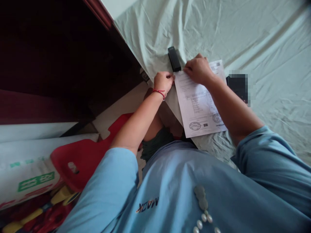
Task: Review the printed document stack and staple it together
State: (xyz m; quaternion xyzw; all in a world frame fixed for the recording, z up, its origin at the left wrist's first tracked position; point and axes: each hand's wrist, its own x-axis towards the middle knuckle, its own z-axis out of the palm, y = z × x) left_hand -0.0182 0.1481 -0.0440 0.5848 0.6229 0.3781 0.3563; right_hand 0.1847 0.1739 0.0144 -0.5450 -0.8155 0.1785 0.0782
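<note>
Our left hand [164,81], curled nearly closed, meets the upper-left corner of a stamped document [198,100] lying on a pale green sheet [272,42]; a black stapler [174,59] sits just beyond. Our right hand [199,68] rests half-curled on the document's top. We cannot tell whether either hand grips it.

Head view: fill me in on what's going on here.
A person is handling a printed, stamped paper over a pale green cloth. The left hand is at its upper left corner, and the right hand is over its upper part; how firmly either grips is unclear. What looks like a black stapler lies by that corner, in neither hand. A dark item, partly blurred, lies right of the paper.
</note>
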